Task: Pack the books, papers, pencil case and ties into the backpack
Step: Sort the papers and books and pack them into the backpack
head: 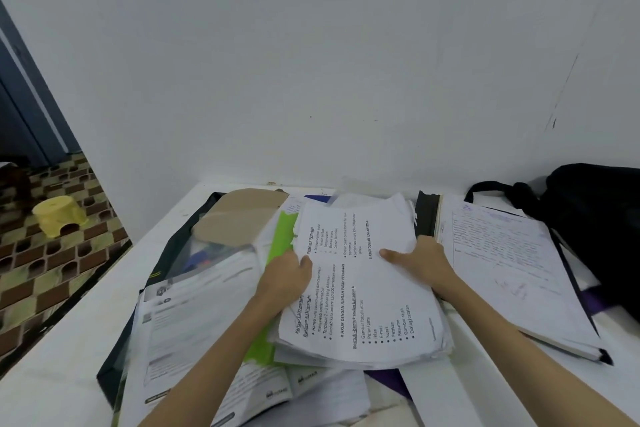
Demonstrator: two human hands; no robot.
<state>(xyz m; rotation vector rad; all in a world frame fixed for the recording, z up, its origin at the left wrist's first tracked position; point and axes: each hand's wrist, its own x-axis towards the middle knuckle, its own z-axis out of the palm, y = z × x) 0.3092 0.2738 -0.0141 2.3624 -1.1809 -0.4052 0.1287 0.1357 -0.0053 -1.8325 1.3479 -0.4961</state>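
A thick stack of printed white papers [367, 291] lies in the middle of the white table. My left hand [285, 276] grips its left edge, thumb on top. My right hand [420, 262] grips its right edge, thumb on the top sheet. Under the stack is a green folder [277, 253]. A black backpack [595, 218] stands at the far right against the wall. An open book with handwriting [509, 263] lies between the stack and the backpack. Printed booklets [194, 322] lie at the left. A clear pencil case [204, 253] sits behind them, partly covered.
A brown cardboard piece [239, 218] rests on the left pile near the wall. The table's left edge [65, 308] drops to a patterned floor with a yellow stool [59, 215]. A white wall stands right behind the table.
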